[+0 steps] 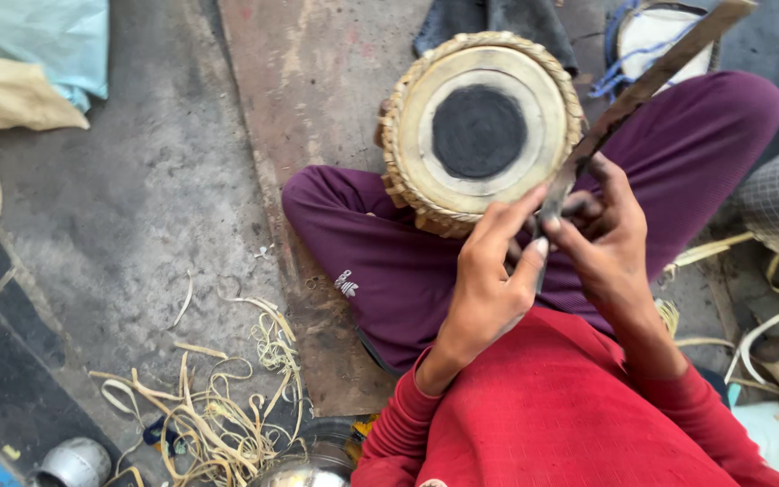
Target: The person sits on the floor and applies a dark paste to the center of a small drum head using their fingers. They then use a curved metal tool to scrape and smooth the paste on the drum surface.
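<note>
Right now both hands meet just below a small drum (480, 131) resting on the person's crossed legs (389, 261) — tan skin with a black centre, woven rim. The right hand (606, 239) grips a long dark metal strip (642, 90) slanting up past the drum's edge; the left hand (489, 280) pinches its lower end. Pale shavings (218, 406) litter the floor.
</note>
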